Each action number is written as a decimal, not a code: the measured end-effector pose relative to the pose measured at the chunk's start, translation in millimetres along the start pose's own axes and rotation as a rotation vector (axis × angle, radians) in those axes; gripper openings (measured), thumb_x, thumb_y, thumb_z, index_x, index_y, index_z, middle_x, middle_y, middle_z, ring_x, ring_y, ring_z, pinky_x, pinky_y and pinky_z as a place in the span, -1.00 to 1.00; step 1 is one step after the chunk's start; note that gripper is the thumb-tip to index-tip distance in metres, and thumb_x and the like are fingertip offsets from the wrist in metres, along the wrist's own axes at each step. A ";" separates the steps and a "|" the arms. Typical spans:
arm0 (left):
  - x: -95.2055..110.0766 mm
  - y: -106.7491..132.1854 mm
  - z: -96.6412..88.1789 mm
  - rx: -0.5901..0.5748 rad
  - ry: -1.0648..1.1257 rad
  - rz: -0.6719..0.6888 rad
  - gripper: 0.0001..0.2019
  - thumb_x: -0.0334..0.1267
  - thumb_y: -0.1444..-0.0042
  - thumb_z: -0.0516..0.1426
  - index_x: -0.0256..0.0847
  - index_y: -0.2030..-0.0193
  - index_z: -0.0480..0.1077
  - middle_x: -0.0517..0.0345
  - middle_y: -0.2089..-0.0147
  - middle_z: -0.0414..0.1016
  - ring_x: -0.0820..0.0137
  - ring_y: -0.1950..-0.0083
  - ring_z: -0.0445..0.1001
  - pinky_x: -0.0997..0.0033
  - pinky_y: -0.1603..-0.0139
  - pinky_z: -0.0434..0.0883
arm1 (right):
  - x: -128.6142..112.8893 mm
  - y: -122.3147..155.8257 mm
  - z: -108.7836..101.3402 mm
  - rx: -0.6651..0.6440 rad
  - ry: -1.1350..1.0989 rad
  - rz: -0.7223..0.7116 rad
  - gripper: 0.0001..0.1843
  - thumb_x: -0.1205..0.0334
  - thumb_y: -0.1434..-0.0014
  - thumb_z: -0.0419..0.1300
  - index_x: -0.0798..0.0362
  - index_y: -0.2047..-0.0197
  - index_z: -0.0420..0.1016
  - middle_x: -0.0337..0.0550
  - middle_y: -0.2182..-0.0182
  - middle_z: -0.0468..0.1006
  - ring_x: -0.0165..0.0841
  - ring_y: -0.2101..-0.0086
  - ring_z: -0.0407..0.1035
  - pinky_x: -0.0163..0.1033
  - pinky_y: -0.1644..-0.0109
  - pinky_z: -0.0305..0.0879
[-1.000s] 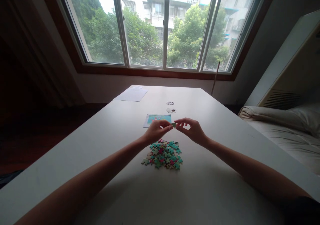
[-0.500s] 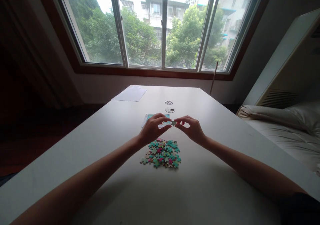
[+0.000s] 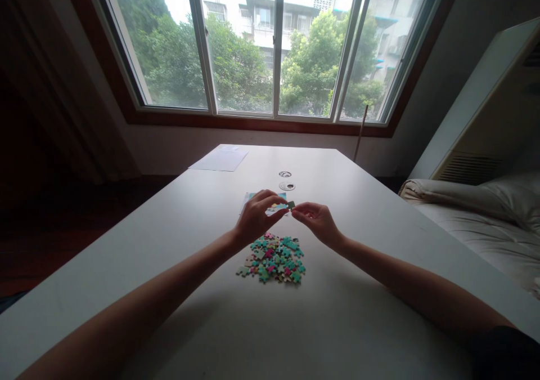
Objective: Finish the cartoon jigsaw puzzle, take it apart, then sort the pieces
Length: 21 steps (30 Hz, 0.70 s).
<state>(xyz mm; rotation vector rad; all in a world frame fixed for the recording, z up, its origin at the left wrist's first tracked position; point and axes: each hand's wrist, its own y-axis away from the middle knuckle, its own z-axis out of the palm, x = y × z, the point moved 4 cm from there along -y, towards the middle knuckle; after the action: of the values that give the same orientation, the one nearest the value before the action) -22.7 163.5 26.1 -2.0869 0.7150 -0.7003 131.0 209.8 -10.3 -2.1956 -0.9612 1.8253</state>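
Between the fingertips of both hands is a small greyish-green jigsaw puzzle piece (image 3: 291,205), held above the table. My left hand (image 3: 259,214) pinches its left side between thumb and fingers. From the right, my right hand (image 3: 317,220) pinches at its lower right edge. A heap of puzzle pieces (image 3: 276,260), mostly turquoise with some pink and beige ones, lies on the table below my hands. Just behind my left hand is a colourful picture sheet (image 3: 278,197), partly covered by that hand.
The white table (image 3: 337,312) stretches toward the window. Two round flat items (image 3: 287,186) lie beyond my hands, and paper sheets (image 3: 219,159) rest at the far left. A padded grey seat (image 3: 476,217) stands along the right side.
My right hand has dropped slightly and shifted a little left, its fingers closer together. The puzzle piece has turned and tilted between the fingertips. My left hand stays nearly still.
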 end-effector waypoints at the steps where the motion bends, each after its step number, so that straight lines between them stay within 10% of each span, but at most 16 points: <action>1: 0.2 0.4 0.3 0.000 0.000 0.001 -0.86 -0.24 -0.03 0.15 -0.23 0.28 0.41 0.11 0.33 0.42 0.43 0.29 0.39 0.39 0.27 0.39 | -0.3 0.0 0.7 0.000 -0.025 0.014 -0.70 0.04 0.04 0.21 0.12 0.36 0.48 -0.12 0.46 0.51 -0.40 0.45 0.34 -0.25 0.34 0.30; 21: -4.1 2.9 8.2 -0.182 0.158 -0.029 -0.82 -0.27 0.00 0.17 -0.21 0.22 0.43 0.11 0.28 0.35 0.55 0.44 0.26 0.49 0.41 0.36 | -7.9 -4.5 -7.4 -0.137 0.109 0.045 -0.80 0.15 0.02 0.17 0.14 0.42 0.46 -0.18 0.52 0.46 -0.46 0.51 0.29 -0.34 0.44 0.22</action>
<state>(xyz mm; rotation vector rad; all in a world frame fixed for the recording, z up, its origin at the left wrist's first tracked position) -20.6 169.0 18.4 -2.2280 0.8658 -0.8514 135.6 211.2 0.3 -2.3876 -1.0524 1.6838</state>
